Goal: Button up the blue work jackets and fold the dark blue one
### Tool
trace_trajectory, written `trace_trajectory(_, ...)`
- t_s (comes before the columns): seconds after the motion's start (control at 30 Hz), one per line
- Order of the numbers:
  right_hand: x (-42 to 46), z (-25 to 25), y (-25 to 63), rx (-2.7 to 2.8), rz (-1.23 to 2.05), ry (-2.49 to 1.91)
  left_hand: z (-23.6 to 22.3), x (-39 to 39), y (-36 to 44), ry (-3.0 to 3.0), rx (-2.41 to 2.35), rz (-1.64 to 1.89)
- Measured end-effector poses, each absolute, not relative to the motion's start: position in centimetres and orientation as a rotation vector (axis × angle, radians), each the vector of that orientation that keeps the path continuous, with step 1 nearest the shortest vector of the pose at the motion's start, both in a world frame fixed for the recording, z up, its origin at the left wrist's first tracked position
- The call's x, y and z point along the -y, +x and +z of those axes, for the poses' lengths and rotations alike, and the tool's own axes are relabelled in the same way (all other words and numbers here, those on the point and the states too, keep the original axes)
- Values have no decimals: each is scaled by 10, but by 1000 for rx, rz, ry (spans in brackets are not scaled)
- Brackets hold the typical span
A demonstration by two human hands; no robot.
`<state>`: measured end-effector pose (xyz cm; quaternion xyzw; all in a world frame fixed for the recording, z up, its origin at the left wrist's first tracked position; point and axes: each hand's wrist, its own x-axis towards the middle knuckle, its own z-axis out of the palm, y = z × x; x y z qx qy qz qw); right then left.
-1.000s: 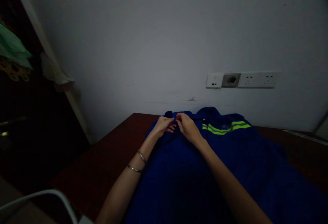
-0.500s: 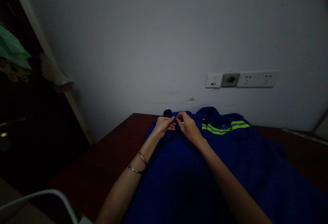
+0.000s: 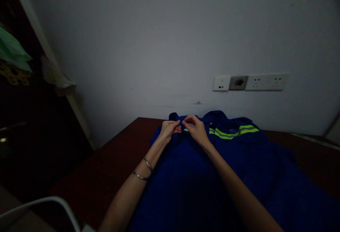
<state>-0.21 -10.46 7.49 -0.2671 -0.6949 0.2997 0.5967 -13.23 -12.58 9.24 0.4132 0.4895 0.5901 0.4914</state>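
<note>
A dark blue work jacket (image 3: 239, 161) with yellow-green and grey reflective strips is spread on the dark red table, its collar end towards the wall. My left hand (image 3: 170, 129), with two bangles on its wrist, pinches the jacket's cloth near the collar. Just to the right, my right hand (image 3: 196, 128) has thumb and forefinger brought together at the same stretch of cloth, the tips close to those of my left. Whatever small part lies between the fingertips is too dark and small to make out. Part of a reflective strip shows between the hands.
The table (image 3: 114, 154) meets a pale wall (image 3: 159, 48) at its back edge. Wall sockets (image 3: 265, 82) sit above the jacket on the right. A white curved tube (image 3: 53, 199) is at lower left. A green bag (image 3: 13, 50) hangs at far left.
My right hand's fingers have shifted slightly and curl more, uncovering a bit more of the reflective strip. My left hand stays almost in place, still pinching.
</note>
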Motion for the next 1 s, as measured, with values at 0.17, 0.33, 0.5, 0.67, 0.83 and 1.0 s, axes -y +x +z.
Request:
trace_trajectory(0.17,95,78,3,1612,855,-656,92,124,-134,1014,-1201,1438)
trace_trajectory(0.33,93,80,6,1749,754,-773,92,125,-135,1111,-1251,1388)
trace_trajectory(0.5,100,85,11,2025,358,-898,92,126,-136,1298,-1359,1249)
trace_trajectory(0.67,106,87,13,2254,103,-910,95,131,-136,1459,-1414,1077)
trace_trajectory(0.83,107,89,13,2237,197,-1008,101,134,-140,1585,-1468,965)
trace_trajectory(1.0,99,86,12,1978,529,-1216,109,141,-143,2159,-1677,1161)
